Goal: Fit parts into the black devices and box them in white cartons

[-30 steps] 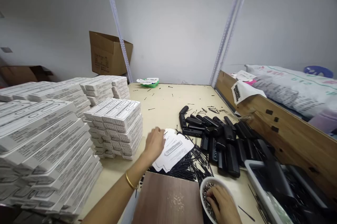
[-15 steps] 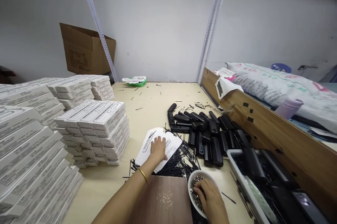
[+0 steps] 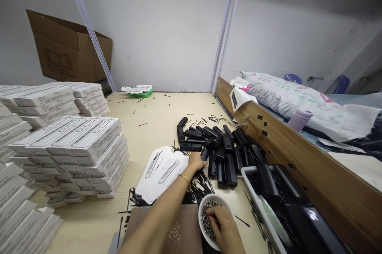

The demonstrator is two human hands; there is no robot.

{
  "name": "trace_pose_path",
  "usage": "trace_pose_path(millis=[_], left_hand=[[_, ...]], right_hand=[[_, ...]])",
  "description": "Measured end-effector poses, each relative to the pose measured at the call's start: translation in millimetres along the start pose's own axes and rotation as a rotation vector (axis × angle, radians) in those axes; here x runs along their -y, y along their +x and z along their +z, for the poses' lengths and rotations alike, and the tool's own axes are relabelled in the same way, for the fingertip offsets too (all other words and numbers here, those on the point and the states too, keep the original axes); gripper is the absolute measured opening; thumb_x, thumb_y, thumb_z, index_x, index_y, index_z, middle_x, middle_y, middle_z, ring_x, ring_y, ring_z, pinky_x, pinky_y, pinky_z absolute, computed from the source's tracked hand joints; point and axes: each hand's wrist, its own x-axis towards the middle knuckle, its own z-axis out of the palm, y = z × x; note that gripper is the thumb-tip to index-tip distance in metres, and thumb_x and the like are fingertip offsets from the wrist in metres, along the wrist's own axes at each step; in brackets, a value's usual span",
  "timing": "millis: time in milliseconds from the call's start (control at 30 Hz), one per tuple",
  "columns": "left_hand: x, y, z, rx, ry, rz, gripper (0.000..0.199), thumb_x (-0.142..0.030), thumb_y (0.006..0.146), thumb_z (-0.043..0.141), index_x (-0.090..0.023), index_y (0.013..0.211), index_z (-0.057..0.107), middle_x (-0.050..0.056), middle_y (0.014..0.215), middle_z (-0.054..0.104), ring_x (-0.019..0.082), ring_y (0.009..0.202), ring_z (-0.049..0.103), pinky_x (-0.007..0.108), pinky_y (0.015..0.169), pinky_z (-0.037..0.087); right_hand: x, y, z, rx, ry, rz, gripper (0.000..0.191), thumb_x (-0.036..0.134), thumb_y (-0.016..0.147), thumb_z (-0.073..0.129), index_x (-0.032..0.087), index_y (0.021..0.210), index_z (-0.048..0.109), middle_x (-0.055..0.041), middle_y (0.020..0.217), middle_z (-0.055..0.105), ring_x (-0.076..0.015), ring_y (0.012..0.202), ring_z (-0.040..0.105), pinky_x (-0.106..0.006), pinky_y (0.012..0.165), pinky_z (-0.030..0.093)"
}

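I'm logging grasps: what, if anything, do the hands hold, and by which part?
It cannot be told: the left hand is at the near end of a black case, the right hand in a white bowl of metal pieces.

1 right hand [image 3: 222, 226] is resting inside 1 white bowl [image 3: 224, 202] — 1 left hand [image 3: 196, 161] is showing beyond it. 1 brown board [image 3: 191, 222] is lying left of the bowl, 1 grey tray [image 3: 259, 206] right. Beyond the bowl — more than 15 black cases [image 3: 230, 170] are lying; 1 purple bottle [image 3: 299, 121] is standing.

black cases [image 3: 230, 170], white bowl [image 3: 220, 200], dark-printed white cards [image 3: 156, 184]
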Motion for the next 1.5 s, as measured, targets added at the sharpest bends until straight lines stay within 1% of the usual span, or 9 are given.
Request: trace_pose_path(millis=[133,267,433,667,933,1233,1333,1400,1500], left_hand=[[23.9,-33.0,-33.6,-0.086,-0.079,0.073,0.029,-0.016,0.065,0.074,-0.011,0.092,0.066,0.014,0.109,0.062,0.028,0.107,0.057,0.039,0.094,0.043],[47.9,-92.5,-55.6,-0.142,-0.386,0.136,0.035,-0.030,0.074,0.067,-0.015,0.105,0.061,0.010,0.113,0.063,0.024,0.108,0.058,0.034,0.094,0.045],[66.1,-163.2,-49.9,-0.066,-1.499,-0.198,0.045,-0.039,0.081,0.063,-0.020,0.120,0.050,0.012,0.112,0.066,0.025,0.106,0.062,0.039,0.088,0.051],[75.0,-189.4,-34.5,-0.128,-1.892,-0.431,0.029,-0.019,0.084,0.062,-0.016,0.112,0.056,0.010,0.108,0.067,0.022,0.102,0.064,0.038,0.090,0.053],[66.2,-202.0,-31.7,-0.209,-1.894,-0.443,0.023,-0.012,0.087,0.057,-0.013,0.109,0.055,0.013,0.103,0.069,0.021,0.093,0.068,0.038,0.088,0.055],[59.7,-213.9,-50.5,-0.220,-1.822,-0.283,0.045,-0.019,0.079,0.067,-0.022,0.121,0.051,0.008,0.106,0.068,0.025,0.102,0.064,0.042,0.091,0.052],[67.3,-234.9,-51.8,-0.261,-1.579,0.061,0.040,-0.033,0.074,0.072,-0.026,0.111,0.060,0.006,0.109,0.067,0.028,0.105,0.061,0.044,0.094,0.049],[73.2,-242.5,-41.1,-0.197,-1.282,0.267,0.031,-0.036,0.072,0.073,-0.023,0.099,0.066,0.007,0.103,0.069,0.028,0.101,0.062,0.042,0.093,0.049],[74.4,-229.8,-19.0,-0.106,-0.947,0.243,0.028,-0.036,0.078,0.066,-0.020,0.101,0.064,0.008,0.099,0.069,0.025,0.094,0.064,0.036,0.089,0.050]], right_hand=[[11.4,1.7,-9.1,-0.024,0.209,0.265,0.023,0.037,0.086,0.052,0.021,0.081,0.068,-0.0064,0.080,0.070,-0.0212,0.075,0.066,-0.030,0.067,0.054],[24.3,5.0,-10.7,-0.020,0.475,0.485,0.028,0.044,0.081,0.060,0.017,0.080,0.067,-0.0062,0.077,0.069,-0.0212,0.074,0.065,-0.029,0.067,0.053],[43.0,7.8,3.3,-0.028,0.637,0.546,0.029,0.045,0.076,0.066,0.017,0.077,0.065,-0.0043,0.073,0.065,-0.0184,0.071,0.062,-0.026,0.065,0.050],[64.8,3.9,15.5,-0.024,0.485,0.445,0.021,0.039,0.083,0.060,0.018,0.081,0.064,-0.0029,0.077,0.064,-0.0179,0.076,0.061,-0.026,0.070,0.048],[76.9,5.9,17.8,-0.143,0.249,0.089,0.015,0.026,0.089,0.052,0.022,0.081,0.064,-0.0023,0.076,0.066,-0.0171,0.074,0.061,-0.028,0.071,0.047],[75.8,-4.6,35.1,-0.195,0.503,0.208,0.013,0.030,0.085,0.057,0.021,0.080,0.065,-0.0032,0.078,0.065,-0.0189,0.075,0.062,-0.027,0.069,0.049],[65.2,-8.3,21.6,-0.211,0.571,0.353,0.017,0.036,0.082,0.060,0.021,0.089,0.066,-0.0052,0.089,0.067,-0.0211,0.083,0.063,-0.028,0.072,0.050],[57.2,-4.1,6.9,-0.279,0.511,0.424,0.022,0.039,0.082,0.060,0.020,0.091,0.064,-0.0060,0.091,0.067,-0.0214,0.084,0.063,-0.029,0.074,0.050],[50.6,18.3,-10.0,-0.221,0.354,0.391,0.022,0.040,0.085,0.054,0.020,0.087,0.062,-0.0055,0.088,0.065,-0.0210,0.086,0.060,-0.031,0.078,0.046]])
